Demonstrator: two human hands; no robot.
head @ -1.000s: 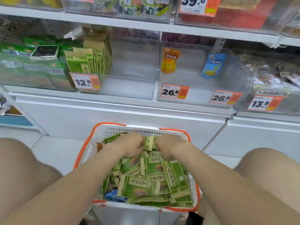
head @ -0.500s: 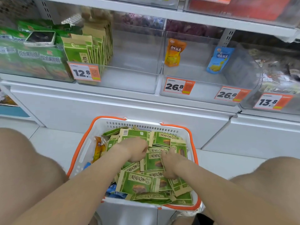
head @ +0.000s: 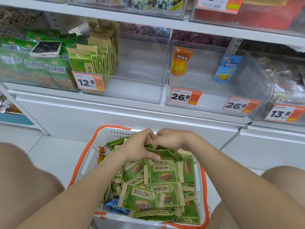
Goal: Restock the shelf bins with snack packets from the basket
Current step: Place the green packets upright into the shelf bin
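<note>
Clamped between the thumb and curled fingers of the left grip (head: 137,146) is a small bunch of green packets (head: 166,153), seen nearly edge-on. The same bunch is pinched from the other side by the right grip (head: 173,139), whose fingers are curled over its upper edge. The two grips are held close together above the far end of the basket (head: 85,162), a white one with an orange rim, which is set on the floor (head: 54,156) between the person's knees. Just under the bunch, the basket is filled with loose packets (head: 163,175) of the same green kind, laid flat and overlapping. An orange packet (head: 102,154) is wedged at the left wall, and blue packets (head: 113,202) are glimpsed near the front corner. Beyond the basket, on the shelf, a clear bin (head: 140,91) marked 12.8 is stocked only on its left side with a row of upright packets (head: 92,61). In the next bin (head: 206,104) an orange pouch (head: 180,61) and a blue pouch (head: 227,68) are stood well apart.
</note>
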